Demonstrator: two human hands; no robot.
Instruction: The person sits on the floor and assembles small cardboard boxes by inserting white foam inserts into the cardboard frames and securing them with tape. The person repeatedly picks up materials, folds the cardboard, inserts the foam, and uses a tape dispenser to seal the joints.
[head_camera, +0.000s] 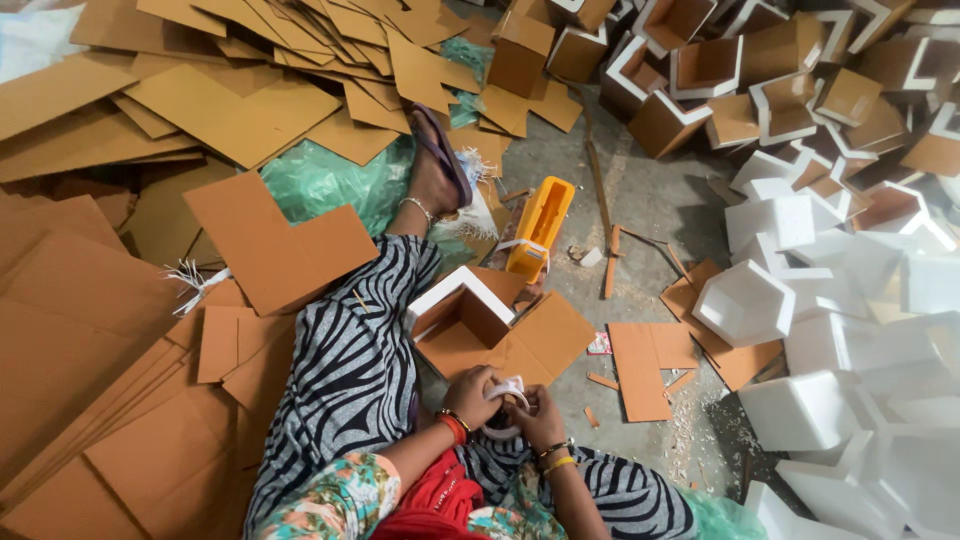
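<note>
Soft, even daylight is filling a sharp wide-angle view.

Light is falling from above and slightly from the upper right, leaving only faint shadows beside the yellow box (540, 225) and under the cardboard sheets (275, 250). The white foam pieces (860, 300) on the right are glaring, nearly losing their surface detail. The lens is bending straight lines toward the edges, stretching the corners. The hands (505, 400) and the tape roll (503, 407) are showing slight softness, while the floor (650, 190) is staying crisp. Colours are looking warm and well saturated.
</note>
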